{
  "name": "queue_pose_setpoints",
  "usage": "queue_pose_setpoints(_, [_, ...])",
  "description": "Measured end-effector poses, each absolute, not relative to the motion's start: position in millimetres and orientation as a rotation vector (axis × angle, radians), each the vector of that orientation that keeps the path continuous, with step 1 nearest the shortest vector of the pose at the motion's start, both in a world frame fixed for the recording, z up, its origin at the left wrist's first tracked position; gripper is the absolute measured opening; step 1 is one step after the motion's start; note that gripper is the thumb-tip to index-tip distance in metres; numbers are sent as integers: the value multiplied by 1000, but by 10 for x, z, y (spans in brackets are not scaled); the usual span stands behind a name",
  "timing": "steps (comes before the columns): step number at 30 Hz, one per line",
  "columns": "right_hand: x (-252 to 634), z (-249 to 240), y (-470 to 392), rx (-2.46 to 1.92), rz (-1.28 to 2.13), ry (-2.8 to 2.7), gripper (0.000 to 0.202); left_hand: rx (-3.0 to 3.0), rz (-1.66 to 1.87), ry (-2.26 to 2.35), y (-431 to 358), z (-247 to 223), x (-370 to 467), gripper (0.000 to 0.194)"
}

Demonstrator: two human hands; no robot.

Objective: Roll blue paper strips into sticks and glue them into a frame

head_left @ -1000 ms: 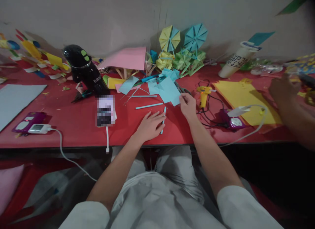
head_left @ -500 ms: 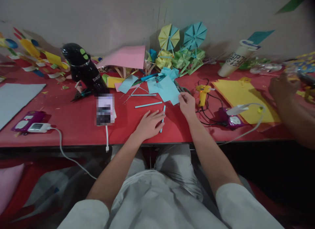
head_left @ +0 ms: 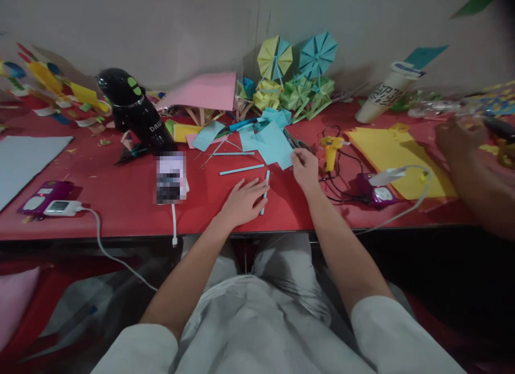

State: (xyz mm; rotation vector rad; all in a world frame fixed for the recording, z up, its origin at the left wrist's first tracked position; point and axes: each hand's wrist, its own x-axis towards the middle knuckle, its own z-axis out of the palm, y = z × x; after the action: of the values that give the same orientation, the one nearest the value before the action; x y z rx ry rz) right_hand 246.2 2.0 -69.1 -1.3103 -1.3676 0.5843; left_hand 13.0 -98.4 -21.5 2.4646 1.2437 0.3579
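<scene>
My left hand (head_left: 243,203) lies palm down on the red tabletop with its fingers spread. Its fingertips touch or overlap a thin light-blue rolled paper stick (head_left: 267,175) that points away from me. Two similar sticks, a nearer one (head_left: 241,169) and a farther one (head_left: 233,153), rest crosswise beyond the fingers. My right hand (head_left: 306,171) pinches the corner of a light-blue sheet of paper (head_left: 274,142) between thumb and fingers. The sheet lies over other blue pieces, and scissors (head_left: 298,144) are partly hidden behind it.
A yellow glue gun (head_left: 330,154) with a looped black cord is right of my hand, near a purple power strip (head_left: 378,194) and yellow paper (head_left: 402,159). To the left stand a phone (head_left: 171,175) and a black bottle (head_left: 137,114). A co-worker's hand (head_left: 461,138) is at far right.
The view has shifted very slightly. Both my hands keep nearly the same place and pose, the right one still pinching the blue paper. The co-worker's hand at far right has moved a little.
</scene>
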Motion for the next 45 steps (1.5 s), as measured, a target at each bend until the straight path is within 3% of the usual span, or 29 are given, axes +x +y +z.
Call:
queue_pose_setpoints(9, [2453, -696, 19, -1302, 576, -1361, 28, 2469, 353, 1243, -975, -221, 126, 46])
queue_pose_setpoints(45, [2459, -705, 16, -1313, 571, -1337, 31, 2450, 369, 1241, -974, -234, 119, 46])
